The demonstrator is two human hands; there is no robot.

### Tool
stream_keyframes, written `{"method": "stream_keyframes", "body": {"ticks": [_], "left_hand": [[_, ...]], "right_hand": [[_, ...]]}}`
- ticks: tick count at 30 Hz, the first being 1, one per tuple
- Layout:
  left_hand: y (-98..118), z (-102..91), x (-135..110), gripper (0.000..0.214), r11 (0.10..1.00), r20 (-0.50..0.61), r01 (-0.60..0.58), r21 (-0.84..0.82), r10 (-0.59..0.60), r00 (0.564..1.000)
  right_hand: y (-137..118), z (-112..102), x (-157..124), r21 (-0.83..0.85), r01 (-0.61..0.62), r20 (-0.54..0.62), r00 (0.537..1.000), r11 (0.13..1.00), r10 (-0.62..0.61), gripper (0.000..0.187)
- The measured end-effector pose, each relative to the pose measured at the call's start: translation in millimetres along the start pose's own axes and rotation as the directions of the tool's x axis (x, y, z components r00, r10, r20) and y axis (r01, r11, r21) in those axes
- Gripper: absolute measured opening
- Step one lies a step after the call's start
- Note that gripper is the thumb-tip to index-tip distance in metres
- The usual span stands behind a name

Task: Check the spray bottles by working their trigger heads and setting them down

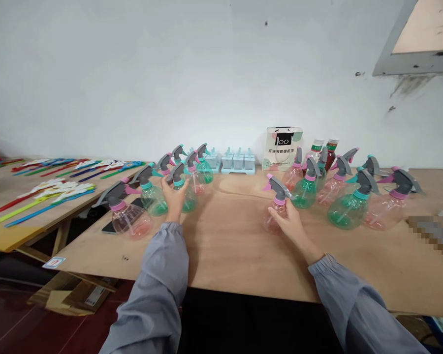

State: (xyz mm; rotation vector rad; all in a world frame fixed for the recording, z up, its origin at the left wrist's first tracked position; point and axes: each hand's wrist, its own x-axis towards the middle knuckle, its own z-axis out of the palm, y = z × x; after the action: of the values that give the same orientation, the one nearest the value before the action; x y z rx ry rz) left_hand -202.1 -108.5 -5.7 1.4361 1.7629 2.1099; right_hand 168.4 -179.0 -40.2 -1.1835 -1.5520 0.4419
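gripping a green bottle (190,200) with your left hand (174,196) and a pink bottle (270,222) with your right hand (291,220) at the table (229,250), you likely have light, slick plastic, best held by the necks (279,201).

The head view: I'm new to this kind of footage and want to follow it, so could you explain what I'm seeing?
There is no machine here, just a person's two bare hands in grey sleeves. The one picture comes from a camera worn on that person's head, looking forward and down.

On the table, spray bottles in pink and green stand in groups on both sides. Behind them, near the wall, are light blue trays and a bag. Long coloured pieces lie on another table to the left.

The right hand holds a pink bottle. The left hand is at the neck of a green bottle; whether it grips is hard to tell.
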Motion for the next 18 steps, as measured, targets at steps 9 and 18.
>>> {"method": "stream_keyframes", "body": {"ticks": [9, 18], "left_hand": [[36.0, -10.4, -45.7, 0.097, 0.931, -0.139, -0.356, 0.081, 0.365, 0.921], [139.5, 55.6, -136.8, 0.085, 0.882, 0.642, 0.172, -0.438, 0.173, 0.746]], "right_hand": [[8.1, 6.7, -6.0, 0.064, 0.08, 0.031, 0.996, 0.995, -0.082, 0.048], [-5.5, 23.4, -23.8, 0.093, 0.297, 0.348, 0.885, 0.95, -0.31, 0.066]]}}
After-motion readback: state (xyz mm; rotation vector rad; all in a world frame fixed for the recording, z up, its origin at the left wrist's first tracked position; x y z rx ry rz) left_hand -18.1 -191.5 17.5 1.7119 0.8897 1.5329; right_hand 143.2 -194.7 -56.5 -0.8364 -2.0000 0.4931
